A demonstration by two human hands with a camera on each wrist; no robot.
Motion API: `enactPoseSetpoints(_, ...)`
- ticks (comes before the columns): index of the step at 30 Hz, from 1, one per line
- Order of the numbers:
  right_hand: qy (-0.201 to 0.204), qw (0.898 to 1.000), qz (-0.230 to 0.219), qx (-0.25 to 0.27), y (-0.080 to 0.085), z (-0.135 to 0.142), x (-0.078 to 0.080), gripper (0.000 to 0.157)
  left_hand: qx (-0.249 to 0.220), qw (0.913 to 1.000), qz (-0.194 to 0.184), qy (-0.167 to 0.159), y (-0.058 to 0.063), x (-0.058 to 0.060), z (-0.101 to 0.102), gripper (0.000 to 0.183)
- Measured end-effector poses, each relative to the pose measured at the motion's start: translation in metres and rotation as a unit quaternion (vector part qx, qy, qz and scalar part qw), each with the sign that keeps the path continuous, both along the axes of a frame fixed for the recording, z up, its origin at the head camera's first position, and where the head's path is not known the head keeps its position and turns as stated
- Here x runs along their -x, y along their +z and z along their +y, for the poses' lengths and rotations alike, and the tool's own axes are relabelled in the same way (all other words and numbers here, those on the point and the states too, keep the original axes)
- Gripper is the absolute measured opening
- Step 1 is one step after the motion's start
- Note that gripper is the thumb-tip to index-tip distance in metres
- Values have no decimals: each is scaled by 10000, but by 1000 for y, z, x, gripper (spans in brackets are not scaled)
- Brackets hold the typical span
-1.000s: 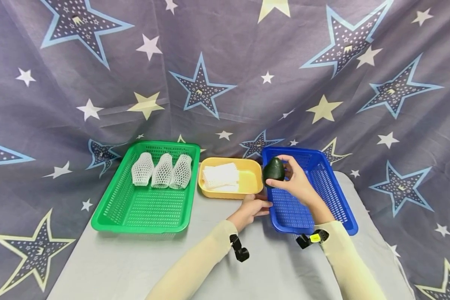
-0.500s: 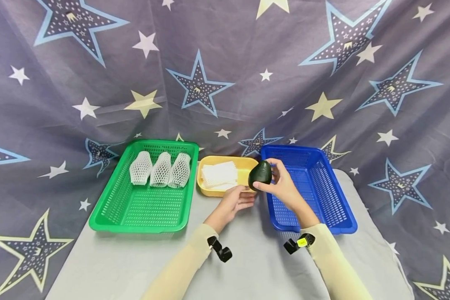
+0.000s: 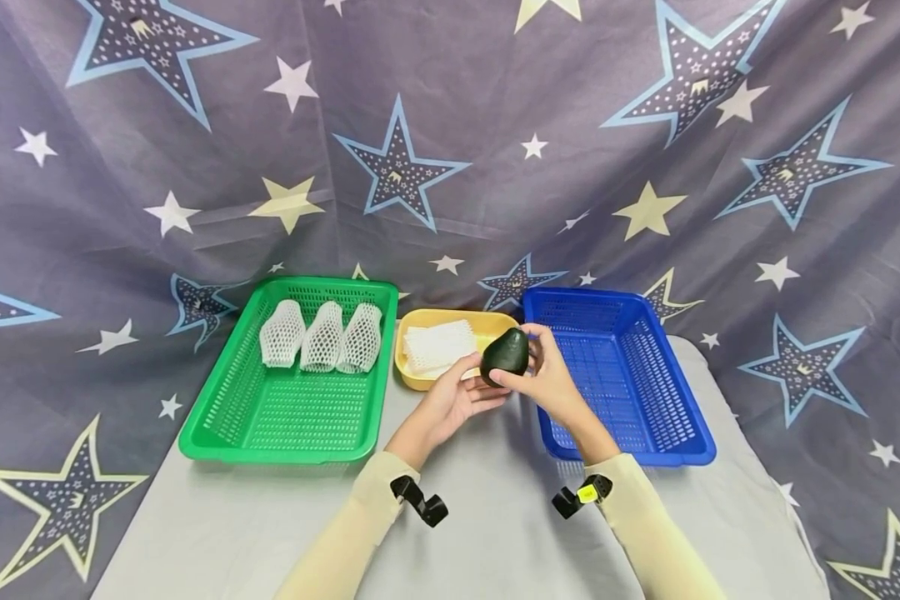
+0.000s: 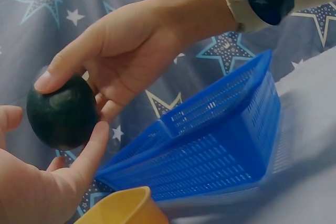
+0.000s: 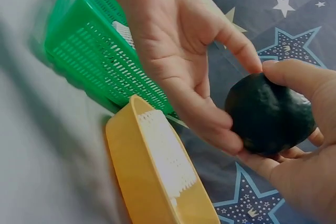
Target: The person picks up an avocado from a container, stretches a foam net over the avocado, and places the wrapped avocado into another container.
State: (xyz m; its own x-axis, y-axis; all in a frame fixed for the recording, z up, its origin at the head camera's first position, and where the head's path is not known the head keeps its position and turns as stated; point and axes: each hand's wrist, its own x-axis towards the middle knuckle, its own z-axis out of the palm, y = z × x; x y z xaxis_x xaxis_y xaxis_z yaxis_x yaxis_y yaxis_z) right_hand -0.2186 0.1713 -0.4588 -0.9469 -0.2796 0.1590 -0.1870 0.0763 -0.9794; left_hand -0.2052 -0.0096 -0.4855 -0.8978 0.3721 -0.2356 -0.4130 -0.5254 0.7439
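Observation:
A dark green avocado is held above the front of the yellow tray. My right hand grips it from the right, thumb and fingers on its sides; the grip shows again in the right wrist view, where the avocado is large. Palm up, my left hand reaches in from the left, its loosely extended fingers at the avocado's underside and side. Whether they bear on it is hard to tell. Behind lies the yellow tray with a stack of white foam net sleeves.
On the left stands a green basket with three white net-sleeved fruits along its back. A blue basket stands at the right. The pale tabletop runs up to a star-patterned cloth.
My right hand has carried the avocado left from over the blue basket to in front of the yellow tray. My left hand has left the blue basket's edge and turned palm up beside the avocado.

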Motion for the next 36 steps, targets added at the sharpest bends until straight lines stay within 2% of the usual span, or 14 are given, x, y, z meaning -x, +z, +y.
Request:
enactPoseSetpoints(7, 105, 9996, 247, 81, 1, -3, -1, 72, 36, 9998, 154, 133, 2, 0, -6, 49)
enactPoseSetpoints(12, 86, 9979, 642, -94, 4, 0, -1, 58, 185, 9988, 155, 419, 4, 1, -14, 47)
enactPoseSetpoints(16, 41, 9967, 757, -281, 5, 5, 0, 50, 363, 9978, 232, 506, 7, 2, -22, 49)
enactPoseSetpoints(20, 83, 9976, 617, -315, 4, 7, 0, 52, 640, 9955, 450, 530, 9, 3, -27, 50)
enactPoseSetpoints(26, 178, 9995, 237, -62, 5, 6, -1, 59, 994, 9906, 742, 576, 9, 2, -33, 53)
enactPoseSetpoints(36, 166, 9998, -46, -54, 1, 4, -2, 52, 1283, 9855, 954, 569, 7, 2, -36, 56)
